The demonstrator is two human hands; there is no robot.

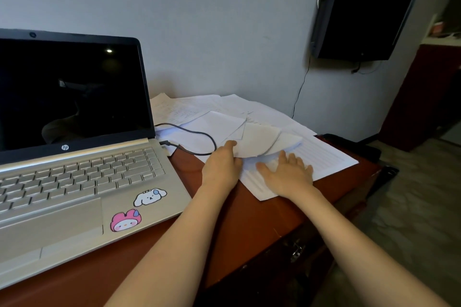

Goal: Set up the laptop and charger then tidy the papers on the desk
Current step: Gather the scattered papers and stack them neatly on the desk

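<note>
On the red-brown desk point(249, 219) the open laptop point(74, 182) fills the lower left; at centre the left hand point(220, 168) pinches a few lifted sheets point(259, 142) in its fingers point(230, 144); the right hand point(287, 173) lies flat, fingers spread, on a lined sheet point(321, 157); behind, the charger cable point(199, 137) crosses loose papers point(199, 109).

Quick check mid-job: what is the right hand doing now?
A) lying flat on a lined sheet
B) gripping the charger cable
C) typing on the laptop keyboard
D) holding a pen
A: the right hand lies with its fingers spread on the lined sheet, while the left hand holds up a few curled sheets beside it.
</note>
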